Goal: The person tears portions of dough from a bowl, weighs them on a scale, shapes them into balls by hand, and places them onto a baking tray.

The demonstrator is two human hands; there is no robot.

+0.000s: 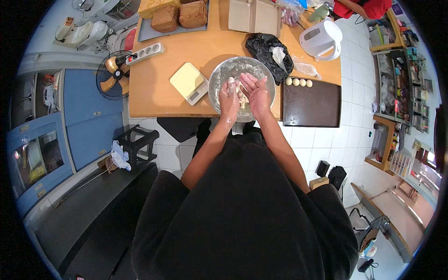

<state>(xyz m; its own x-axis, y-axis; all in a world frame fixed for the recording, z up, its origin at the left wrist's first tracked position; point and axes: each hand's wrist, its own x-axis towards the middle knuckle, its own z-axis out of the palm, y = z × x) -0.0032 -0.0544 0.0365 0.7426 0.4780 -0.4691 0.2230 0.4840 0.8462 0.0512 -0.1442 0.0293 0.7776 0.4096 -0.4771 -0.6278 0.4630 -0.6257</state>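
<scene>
My right hand [258, 98] is spread palm up, fingers loose and unclenched, over a metal bowl [223, 74] at the tabletop's [154, 100] near edge, while my flour-dusted left hand [228, 105] faces it, its grip too hidden for me to tell. Pale dough [243, 100] shows in the bowl between my 2 hands. To the right, 4 pale balls [295, 82] line the far edge of a dark tray [311, 105]; a kitchen scale [187, 80] sits left of the bowl.

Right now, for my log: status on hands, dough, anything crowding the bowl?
Left hand, right hand over metal bowl, right palm up. Pale dough shows between. Scale close left, black bag close beyond.
</scene>
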